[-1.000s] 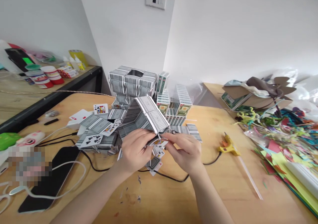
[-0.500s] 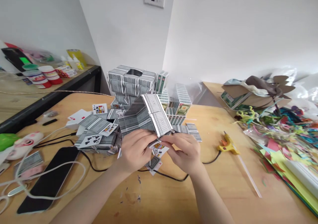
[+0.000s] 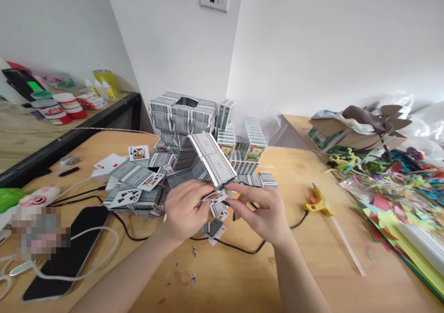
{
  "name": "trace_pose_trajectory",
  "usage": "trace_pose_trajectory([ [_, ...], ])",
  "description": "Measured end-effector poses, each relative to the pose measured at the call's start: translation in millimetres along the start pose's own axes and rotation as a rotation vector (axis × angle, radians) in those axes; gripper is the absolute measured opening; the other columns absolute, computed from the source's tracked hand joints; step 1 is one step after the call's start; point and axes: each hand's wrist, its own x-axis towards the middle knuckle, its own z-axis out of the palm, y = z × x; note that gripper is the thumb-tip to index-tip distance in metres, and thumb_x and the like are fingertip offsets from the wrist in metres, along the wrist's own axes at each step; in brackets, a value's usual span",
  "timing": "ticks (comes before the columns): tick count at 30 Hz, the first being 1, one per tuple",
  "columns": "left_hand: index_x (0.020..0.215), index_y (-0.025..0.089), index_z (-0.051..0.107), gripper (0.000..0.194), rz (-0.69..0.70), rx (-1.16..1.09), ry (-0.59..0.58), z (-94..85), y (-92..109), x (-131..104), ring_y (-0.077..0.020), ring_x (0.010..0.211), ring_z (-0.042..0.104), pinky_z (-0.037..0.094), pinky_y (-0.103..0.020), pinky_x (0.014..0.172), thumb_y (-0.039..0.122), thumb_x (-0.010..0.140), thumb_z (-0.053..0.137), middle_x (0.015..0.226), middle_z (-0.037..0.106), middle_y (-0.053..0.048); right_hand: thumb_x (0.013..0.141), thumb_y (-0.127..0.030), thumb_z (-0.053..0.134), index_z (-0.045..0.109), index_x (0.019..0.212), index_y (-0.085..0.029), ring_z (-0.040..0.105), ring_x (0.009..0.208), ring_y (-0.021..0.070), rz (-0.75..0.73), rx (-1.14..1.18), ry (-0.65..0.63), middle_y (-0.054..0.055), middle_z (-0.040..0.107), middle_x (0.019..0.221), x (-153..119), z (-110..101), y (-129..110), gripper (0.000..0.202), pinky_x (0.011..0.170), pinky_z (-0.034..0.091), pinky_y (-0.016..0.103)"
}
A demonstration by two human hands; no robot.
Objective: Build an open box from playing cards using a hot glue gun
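Between my hands is a folded structure of grey-backed playing cards [image 3: 214, 161], tilted with its angled panels facing up. My left hand [image 3: 185, 207] is closed around its lower left edge. At the lower right corner my right hand [image 3: 265, 211] pinches with thumb and forefinger; the exact spot under the fingertips is partly hidden. Loose face cards [image 3: 219, 210] show just below the fingers. Behind stands a larger block built of grey cards [image 3: 187, 114]. To the left lies a pile of loose cards [image 3: 130, 176] on another card-built piece.
Boxed card decks [image 3: 254, 139] stand behind at right. A yellow glue gun [image 3: 318, 204] lies on the right, its black cable [image 3: 243, 249] crossing in front. On the left are a black phone [image 3: 65, 257] and a white cord. Coloured paper [image 3: 398, 248] and scraps cover the right edge.
The card structure has tipped slightly left and down. My right thumb and forefinger have drawn a little apart from my left hand, with the right hand shifted slightly right.
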Motion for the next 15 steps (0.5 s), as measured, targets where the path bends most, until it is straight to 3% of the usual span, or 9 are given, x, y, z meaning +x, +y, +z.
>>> trace_pose_trajectory([
  [15, 0.078, 0.015, 0.061, 0.020, 0.077, -0.032, -0.047, 4.1, -0.4, -5.0, -0.0154, 0.073, 0.065, 0.054, -0.027, 0.070, 0.002, 0.069, 0.049, 0.076, 0.070, -0.006, 0.075, -0.026, 0.061, 0.062, 0.074, -0.017, 0.049, 0.044, 0.0068, 0.090, 0.054, -0.044, -0.004, 0.056, 0.048, 1.7, 1.1, 6.3, 0.009, 0.044, 0.040, 0.017],
])
